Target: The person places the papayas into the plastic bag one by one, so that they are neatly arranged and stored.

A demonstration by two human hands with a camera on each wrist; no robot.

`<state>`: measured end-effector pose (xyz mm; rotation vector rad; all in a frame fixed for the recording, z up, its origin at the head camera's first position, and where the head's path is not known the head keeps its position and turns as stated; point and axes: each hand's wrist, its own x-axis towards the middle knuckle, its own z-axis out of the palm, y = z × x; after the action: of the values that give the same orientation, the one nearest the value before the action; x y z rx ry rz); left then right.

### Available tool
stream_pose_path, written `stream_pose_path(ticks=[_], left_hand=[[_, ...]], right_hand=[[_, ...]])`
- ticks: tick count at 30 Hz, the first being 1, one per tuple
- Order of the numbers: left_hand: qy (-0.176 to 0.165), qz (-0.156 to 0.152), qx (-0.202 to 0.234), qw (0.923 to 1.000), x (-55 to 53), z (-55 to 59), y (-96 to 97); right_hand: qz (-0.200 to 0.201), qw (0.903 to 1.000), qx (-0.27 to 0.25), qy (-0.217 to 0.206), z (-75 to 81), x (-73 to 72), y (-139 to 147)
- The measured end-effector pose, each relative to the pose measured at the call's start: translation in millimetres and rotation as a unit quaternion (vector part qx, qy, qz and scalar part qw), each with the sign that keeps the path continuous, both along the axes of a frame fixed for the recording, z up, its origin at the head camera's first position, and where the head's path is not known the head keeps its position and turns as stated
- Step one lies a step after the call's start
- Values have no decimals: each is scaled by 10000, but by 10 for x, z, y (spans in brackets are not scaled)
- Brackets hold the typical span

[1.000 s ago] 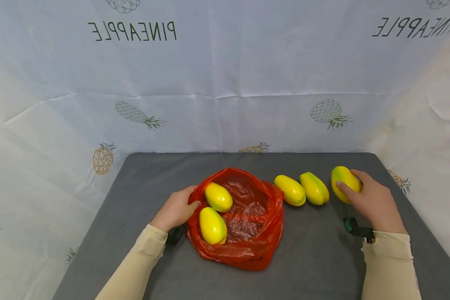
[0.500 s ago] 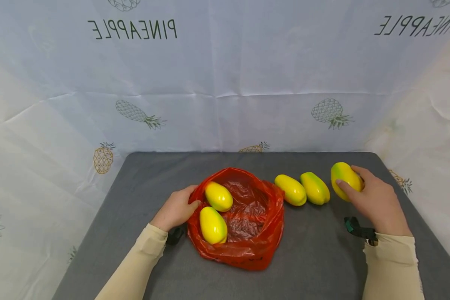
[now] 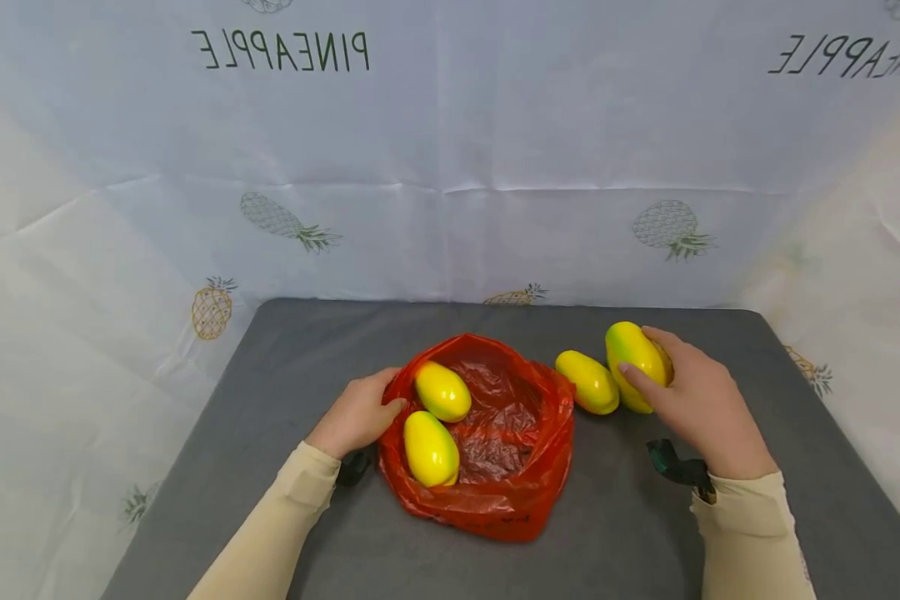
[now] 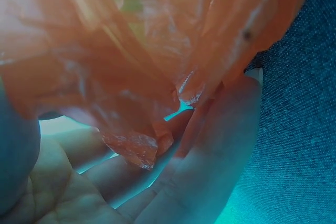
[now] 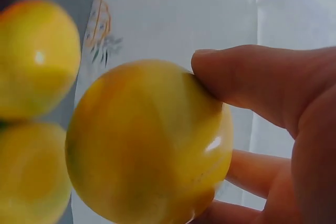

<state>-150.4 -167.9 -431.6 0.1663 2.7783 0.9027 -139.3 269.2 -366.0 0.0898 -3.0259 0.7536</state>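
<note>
A red plastic bag (image 3: 487, 502) lies with its mouth spread wide, and two yellow-green mangoes (image 3: 431, 450) rest inside along its left side. My left hand (image 3: 354, 414) pinches the bag's left rim between thumb and fingers; crumpled red film (image 4: 139, 148) shows between them in the left wrist view. In my right hand (image 3: 705, 404) is another mango (image 3: 633, 350), gripped from its right side by thumb and fingers. It overlaps a mango on the table (image 3: 634, 402), which is mostly hidden behind it. One more mango (image 3: 587, 382) lies beside the bag's right edge.
Everything rests on a dark grey table (image 3: 330, 333). A white cloth (image 3: 450, 150) printed with pineapples hangs behind it and at both sides. Each wrist wears a dark strap-mounted device, the right one (image 3: 678, 468) hanging above the table.
My right hand has lifted its mango and carried it left, over the nearer table mango. The left hand keeps its hold on the bag rim. The head view has shifted slightly.
</note>
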Motion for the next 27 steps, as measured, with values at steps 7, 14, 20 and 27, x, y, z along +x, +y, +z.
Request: stream_pose_path(ticks=[7,14,20,27], left_hand=[[57,-24,3,10000,-20,23,-5],[83,-2,29,10000,-12,14,0],[59,28,99,9999,1,7,15],[25,84,158,9998,9,17,-6]], right_hand=[[239,9996,-140,48,57,-66,-332],[568,9979,-285,80,98,-126,-651],[917,9952,-341,81,101,-138,-936],[1170,9927,-298,82,56,-137,-1213]])
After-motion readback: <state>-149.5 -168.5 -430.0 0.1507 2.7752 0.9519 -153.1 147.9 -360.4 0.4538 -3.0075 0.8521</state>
